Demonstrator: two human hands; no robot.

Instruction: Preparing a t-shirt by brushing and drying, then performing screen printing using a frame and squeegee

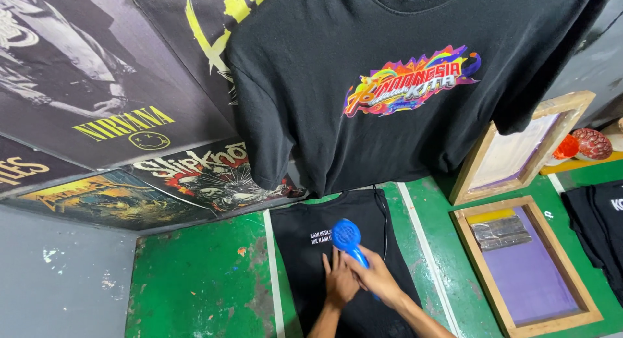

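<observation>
Fingers of right hand (pixel 379 279) wrapped around blue hair dryer (pixel 350 239), nozzle angled up-left over black shirt (pixel 311 260); left hand (pixel 339 281) flat, fingers spread on shirt, just left of dryer handle.

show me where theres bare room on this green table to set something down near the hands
The widest free patch of the green table lies left of the white line, between the grey wall and the flat black shirt. A narrow strip runs between that shirt and the wooden screen frame. The right side is crowded; both hands, left and right holding the blue dryer, cover the shirt.
</observation>
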